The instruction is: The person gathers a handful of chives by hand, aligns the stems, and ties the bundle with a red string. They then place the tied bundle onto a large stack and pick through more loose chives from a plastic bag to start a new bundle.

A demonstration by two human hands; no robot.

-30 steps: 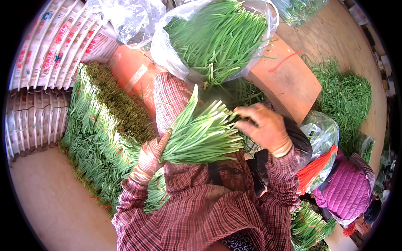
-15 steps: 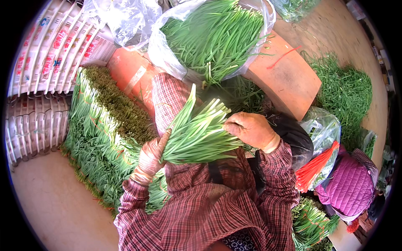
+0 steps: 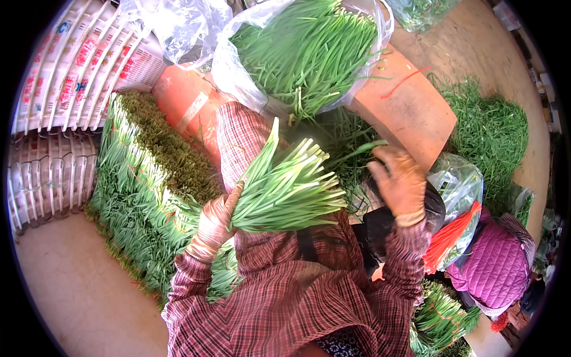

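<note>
My gloved left hand (image 3: 217,221) is closed around a bunch of garlic chives (image 3: 285,199), held over my lap. Their pale cut ends fan out to the upper right. Apart from the bunch, to its right, my gloved right hand (image 3: 399,181) has its thumb and fingers spread. A loose green leaf (image 3: 367,147) is by its fingertips, slightly blurred; whether it touches them I cannot tell. Below that leaf lie dark green trimmings (image 3: 351,172).
Tied chive bundles (image 3: 143,196) are stacked at left beside white plastic baskets (image 3: 83,71). Ahead, a plastic bag of chives (image 3: 309,53) rests by an orange board (image 3: 410,101). Red ties (image 3: 449,238) lie at right, near a purple quilted item (image 3: 496,262) and a leaf heap (image 3: 488,131).
My right hand has moved right, away from the bunch's cut ends, and its fingers have spread. A loose leaf now shows near them. My left hand keeps its hold.
</note>
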